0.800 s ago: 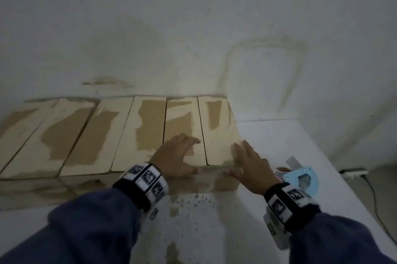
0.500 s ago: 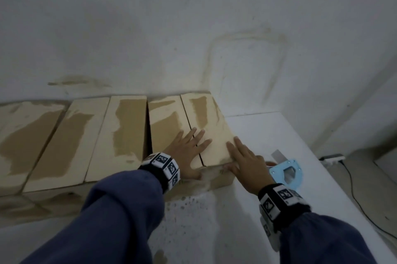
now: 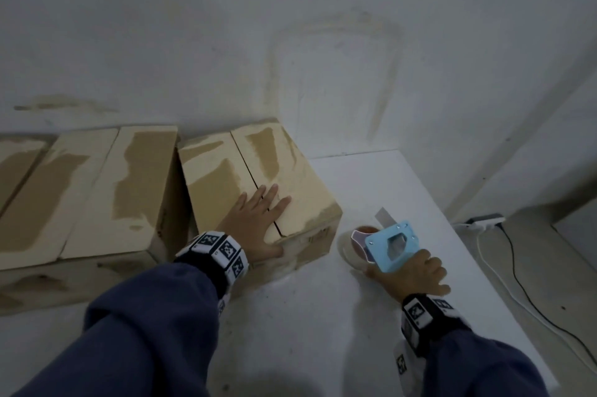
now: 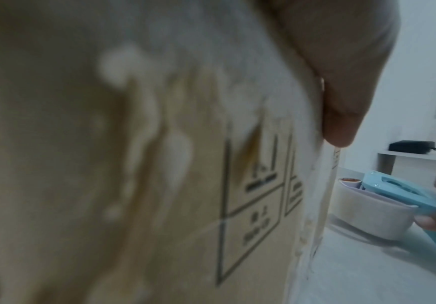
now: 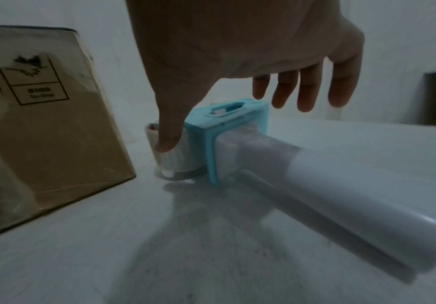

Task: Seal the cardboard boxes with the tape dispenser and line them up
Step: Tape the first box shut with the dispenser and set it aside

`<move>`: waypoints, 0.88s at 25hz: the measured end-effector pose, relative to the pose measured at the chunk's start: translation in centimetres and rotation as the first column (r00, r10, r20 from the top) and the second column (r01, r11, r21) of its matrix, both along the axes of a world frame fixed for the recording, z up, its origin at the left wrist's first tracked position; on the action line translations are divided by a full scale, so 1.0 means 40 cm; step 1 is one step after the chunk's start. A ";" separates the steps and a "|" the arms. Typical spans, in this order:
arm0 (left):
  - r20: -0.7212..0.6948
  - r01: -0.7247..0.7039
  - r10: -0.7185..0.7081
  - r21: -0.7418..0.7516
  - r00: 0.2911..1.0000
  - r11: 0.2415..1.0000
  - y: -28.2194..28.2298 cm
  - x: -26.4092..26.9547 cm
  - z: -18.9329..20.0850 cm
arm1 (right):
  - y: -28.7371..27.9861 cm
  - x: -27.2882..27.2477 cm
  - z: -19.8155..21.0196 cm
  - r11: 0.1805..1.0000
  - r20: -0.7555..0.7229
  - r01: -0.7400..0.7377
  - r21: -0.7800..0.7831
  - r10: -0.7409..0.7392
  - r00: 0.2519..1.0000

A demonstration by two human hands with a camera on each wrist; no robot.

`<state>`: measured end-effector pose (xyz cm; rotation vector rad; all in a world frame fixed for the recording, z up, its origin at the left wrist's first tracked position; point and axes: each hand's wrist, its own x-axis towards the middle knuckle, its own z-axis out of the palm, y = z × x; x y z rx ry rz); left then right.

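From the head camera I am seeing the left hand (image 3: 258, 222) lying flat on the rightmost cardboard box (image 3: 258, 176), fingers straight and spread across the centre seam, which is showing as an open dark line with no tape I can make out. That box is sitting askew, a gap opening between it and the neighbouring box (image 3: 106, 189) in the row along the wall. The right hand (image 3: 410, 273) is reaching down onto the tape dispenser (image 3: 391, 243), which is lying on the white table (image 3: 307, 316) just beside the box.

The left wrist camera is showing mostly blurred cardboard (handling symbols printed on the side), with the thumb (image 4: 341, 123) pressing over the box's top edge and the dispenser (image 4: 398, 191) lying beyond the corner.

The right wrist camera is giving me the clearest look at the grip: the thumb (image 5: 169, 131) is touching the tape roll (image 5: 172, 158), while the four fingers (image 5: 307, 90) are hanging apart and only loosely bent above the blue frame, not yet wrapped round anything. The white handle (image 5: 341, 205) is pointing toward the wrist, ungrasped.

I am judging this as the pickup before sealing this last box. The next move is calling for closing the fingers round the handle, lifting, and laying tape along the seam while the left hand is pinning the flaps; squaring the box into the row looks left to do.
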<state>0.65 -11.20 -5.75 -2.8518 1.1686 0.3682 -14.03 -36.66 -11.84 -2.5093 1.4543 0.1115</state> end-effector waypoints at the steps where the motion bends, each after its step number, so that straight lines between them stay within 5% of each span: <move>1: 0.002 -0.025 0.025 0.004 1.000 1.000 -0.017 -0.011 -0.001 | -0.020 -0.004 -0.011 0.999 -0.032 0.019 0.047 -0.018 0.999; 5: -0.002 -0.117 0.117 0.001 0.993 0.993 -0.062 -0.036 0.003 | -0.075 0.018 -0.052 0.944 -0.081 -0.046 0.326 0.076 0.994; 10: -0.025 -0.225 0.225 0.017 0.974 0.974 -0.126 -0.080 0.009 | -0.159 0.038 -0.019 0.803 0.296 -0.146 0.577 -0.040 0.954; 14: -0.038 -0.318 0.318 0.013 0.947 0.948 -0.193 -0.112 0.019 | -0.220 0.072 0.098 0.709 0.513 -0.324 0.627 -0.062 0.856; 18: -0.088 -0.393 0.393 0.008 0.915 0.919 -0.301 -0.175 0.032 | -0.223 0.108 0.247 0.529 0.651 -0.559 0.638 0.018 0.759; 22: -0.356 -0.443 0.398 -0.050 0.845 0.895 -0.362 -0.221 0.081 | -0.177 0.147 0.351 0.316 0.718 -0.703 0.637 0.092 0.690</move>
